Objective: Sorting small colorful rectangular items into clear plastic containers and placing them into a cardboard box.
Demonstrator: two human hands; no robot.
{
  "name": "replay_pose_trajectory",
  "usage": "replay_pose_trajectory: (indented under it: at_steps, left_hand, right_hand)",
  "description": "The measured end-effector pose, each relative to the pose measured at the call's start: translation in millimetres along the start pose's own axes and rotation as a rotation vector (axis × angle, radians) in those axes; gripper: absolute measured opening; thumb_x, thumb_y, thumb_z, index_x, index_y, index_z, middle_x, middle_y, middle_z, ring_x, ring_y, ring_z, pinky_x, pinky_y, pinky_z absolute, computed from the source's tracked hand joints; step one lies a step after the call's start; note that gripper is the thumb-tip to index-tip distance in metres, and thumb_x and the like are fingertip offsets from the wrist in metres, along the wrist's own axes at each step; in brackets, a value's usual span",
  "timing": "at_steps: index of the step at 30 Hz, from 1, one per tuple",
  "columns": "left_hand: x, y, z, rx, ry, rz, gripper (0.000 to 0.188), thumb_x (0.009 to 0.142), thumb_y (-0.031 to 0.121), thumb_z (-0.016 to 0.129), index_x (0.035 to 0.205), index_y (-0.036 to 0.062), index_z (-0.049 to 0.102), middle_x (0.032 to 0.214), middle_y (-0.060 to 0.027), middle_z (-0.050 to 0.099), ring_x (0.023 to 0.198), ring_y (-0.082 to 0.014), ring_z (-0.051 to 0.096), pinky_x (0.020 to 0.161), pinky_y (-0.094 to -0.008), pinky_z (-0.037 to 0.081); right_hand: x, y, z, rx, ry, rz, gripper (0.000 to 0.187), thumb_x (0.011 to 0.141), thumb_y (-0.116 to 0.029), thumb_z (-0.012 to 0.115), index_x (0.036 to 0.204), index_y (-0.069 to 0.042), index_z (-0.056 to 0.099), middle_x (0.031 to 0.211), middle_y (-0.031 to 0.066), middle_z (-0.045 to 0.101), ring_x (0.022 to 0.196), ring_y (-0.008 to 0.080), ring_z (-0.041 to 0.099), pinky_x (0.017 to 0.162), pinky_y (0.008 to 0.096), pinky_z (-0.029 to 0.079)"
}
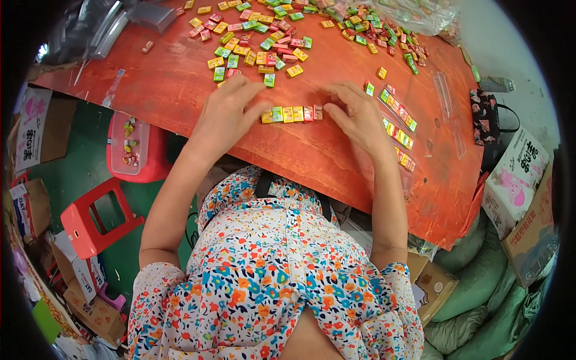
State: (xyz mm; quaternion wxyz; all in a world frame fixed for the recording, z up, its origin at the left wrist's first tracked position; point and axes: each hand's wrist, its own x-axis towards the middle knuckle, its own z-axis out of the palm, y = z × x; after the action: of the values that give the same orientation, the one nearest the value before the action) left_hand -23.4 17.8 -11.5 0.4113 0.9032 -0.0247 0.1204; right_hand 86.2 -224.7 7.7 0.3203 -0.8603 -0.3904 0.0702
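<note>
A straight row of small candy boxes [293, 114], in yellow, green and red, lies on the red tabletop before me. My left hand [231, 113] is at the row's left end, its thumb tip against or close beside the first yellow box. Its fingers stretch forward, thumb and index apart, and the fingertips partly cover loose boxes at the pile's near edge. At the opposite end is my right hand [359, 115], open, thumb and index spread beside the last reddish box. Past the row, a loose pile of similar boxes [262, 58] covers the table.
Clear strips filled with boxes [398, 133] lie right of my right hand, with empty clear sleeves [447, 108] farther right. A second pile [384, 30] and a plastic bag [414, 15] sit far right. Clear packaging [108, 30] lies far left. Red stools [99, 216] stand left below.
</note>
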Motion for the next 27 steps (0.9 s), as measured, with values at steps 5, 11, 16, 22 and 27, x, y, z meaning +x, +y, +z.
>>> replay_pose_trajectory:
  at_steps: [5,11,16,22,27]
  left_hand:
    - [31.1,2.0,5.4,0.349,0.063,-0.024,0.023,0.085,0.022,0.068,0.097,0.0033,0.061,0.093,-0.0146,0.062,0.083,-0.0345,0.065,0.066,-0.0445,0.053]
    - [32.3,-4.6,12.3,0.345,0.094,0.019,0.023,0.084,0.017,0.064,0.102,0.0031,0.06,0.091,-0.0166,0.064,0.08,-0.0367,0.065,0.066,-0.0467,0.054]
    - [0.7,2.4,-7.6,0.257,0.065,-0.067,0.019,0.083,0.014,0.064,0.099,0.0034,0.062,0.087,-0.017,0.063,0.074,-0.0359,0.064,0.066,-0.0455,0.052]
    - [-22.3,10.2,-0.1,0.103,0.026,-0.093,0.024,0.082,0.019,0.072,0.097,0.0023,0.065,0.077,-0.0148,0.058,0.068,-0.0335,0.061,0.061,-0.0436,0.048]
    - [-23.1,9.3,-10.5,0.032,-0.098,-0.107,0.038,0.079,0.023,0.076,0.108,0.0018,0.065,0.085,-0.0124,0.056,0.072,-0.031,0.06,0.065,-0.0413,0.049]
  right_hand:
    - [9.0,-7.8,10.1,0.005,0.047,0.005,0.028,0.086,-0.008,0.065,0.114,-0.004,0.065,0.101,0.0103,0.065,0.088,0.0222,0.066,0.075,0.0327,0.053]
    - [3.5,-15.7,-0.6,-0.008,0.007,0.026,0.031,0.086,-0.012,0.068,0.116,-0.006,0.065,0.105,0.0105,0.065,0.09,0.0229,0.065,0.078,0.0325,0.053]
    - [-11.0,-3.5,-1.9,-0.023,-0.085,-0.025,0.041,0.083,-0.016,0.071,0.122,-0.009,0.063,0.118,0.0112,0.06,0.103,0.0277,0.061,0.087,0.0364,0.051]
    - [-9.1,-11.5,0.8,-0.036,-0.15,0.044,0.046,0.08,-0.019,0.074,0.124,-0.01,0.061,0.119,0.0108,0.058,0.111,0.0308,0.058,0.092,0.0386,0.048]
    - [-9.6,-10.2,1.8,-0.03,-0.166,0.075,0.046,0.08,-0.019,0.074,0.123,-0.009,0.061,0.118,0.0109,0.058,0.11,0.0308,0.058,0.092,0.0387,0.048]
